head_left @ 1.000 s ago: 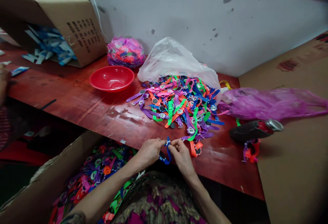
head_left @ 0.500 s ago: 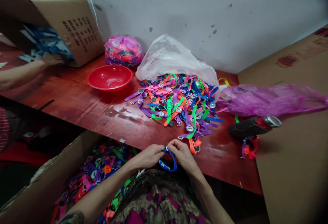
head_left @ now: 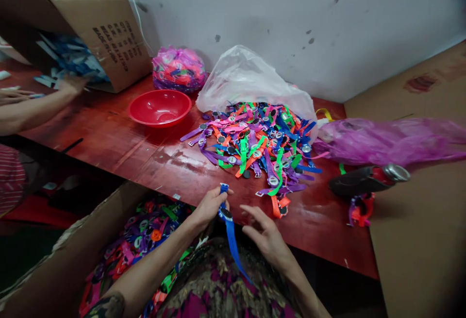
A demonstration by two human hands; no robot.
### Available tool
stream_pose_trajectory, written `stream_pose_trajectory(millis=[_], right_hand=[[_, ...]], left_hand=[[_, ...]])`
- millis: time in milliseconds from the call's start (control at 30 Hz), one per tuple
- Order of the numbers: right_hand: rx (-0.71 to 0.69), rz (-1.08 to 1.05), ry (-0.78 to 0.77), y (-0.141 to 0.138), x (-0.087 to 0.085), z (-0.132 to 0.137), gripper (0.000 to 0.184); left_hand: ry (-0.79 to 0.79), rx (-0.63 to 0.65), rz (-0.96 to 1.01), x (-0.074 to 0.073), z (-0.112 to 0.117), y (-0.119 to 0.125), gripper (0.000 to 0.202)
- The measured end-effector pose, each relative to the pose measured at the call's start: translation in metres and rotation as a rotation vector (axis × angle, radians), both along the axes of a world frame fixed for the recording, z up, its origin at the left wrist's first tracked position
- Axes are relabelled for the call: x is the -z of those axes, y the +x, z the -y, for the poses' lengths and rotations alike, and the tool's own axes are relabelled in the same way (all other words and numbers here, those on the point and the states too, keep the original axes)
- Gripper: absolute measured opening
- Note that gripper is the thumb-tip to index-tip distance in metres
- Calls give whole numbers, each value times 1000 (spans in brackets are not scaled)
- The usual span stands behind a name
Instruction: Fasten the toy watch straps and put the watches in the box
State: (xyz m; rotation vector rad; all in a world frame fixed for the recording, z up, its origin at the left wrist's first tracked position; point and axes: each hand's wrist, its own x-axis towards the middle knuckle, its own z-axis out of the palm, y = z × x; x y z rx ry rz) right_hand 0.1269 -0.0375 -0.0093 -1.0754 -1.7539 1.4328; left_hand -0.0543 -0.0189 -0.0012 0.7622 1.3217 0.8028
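A blue wristwatch (head_left: 230, 230) hangs unbuckled over my lap, its buckle end up and its long strap dangling. My left hand (head_left: 210, 207) is closed on it near the buckle. To its right my right hand (head_left: 262, 230) is apart from the watch, fingers spread and holding nothing. Beyond both hands a heap of colourful wristwatches (head_left: 255, 138) spills from a white plastic bag (head_left: 247, 75) onto the red table (head_left: 160, 162). An orange watch (head_left: 279, 206) lies at the heap's near edge.
Below the table at left stands an open carton (head_left: 65, 255) full of watches. A red bowl (head_left: 160, 109), a pink bag of watches (head_left: 178, 70), a dark bottle (head_left: 364, 180) and a purple bag (head_left: 393, 138) sit on the table. Another person's hand (head_left: 71, 85) is near a cardboard box (head_left: 105, 36).
The blue watch was looped between both hands; its strap now hangs open from my left hand. My right hand has let go and moved right.
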Motion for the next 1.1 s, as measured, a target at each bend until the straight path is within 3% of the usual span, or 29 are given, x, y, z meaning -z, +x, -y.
stream_pose_trajectory(millis=[67, 167, 267, 333, 400, 500, 600, 700, 900, 1100], right_hand=[[-148, 53, 271, -1, 0, 10, 46], [-173, 115, 619, -7, -5, 19, 41], [-203, 137, 752, -16, -13, 22, 29], [-227, 52, 622, -21, -18, 23, 20], [-136, -52, 285, -27, -19, 21, 19], [146, -274, -322, -33, -17, 13, 26], [233, -491, -670, -34, -15, 1, 31], [180, -547, -766, -32, -16, -8, 33], [72, -499, -788, -33, -10, -14, 31], [97, -494, -762, -34, -3, -13, 31]], left_hand=[[-20, -62, 90, 2, -4, -1, 42], [-26, -81, 145, 6, -5, 1, 45], [-10, -61, 90, 7, -4, 5, 45], [13, -74, 28, 6, -3, 8, 45], [52, -83, -6, 5, -2, 9, 45], [97, -90, 12, 5, -2, 8, 41], [159, -122, -8, 7, -2, 6, 35], [246, -109, -68, 7, 0, 6, 29], [278, -133, -118, 6, 3, 6, 31], [324, -118, -162, 10, 6, 5, 29]])
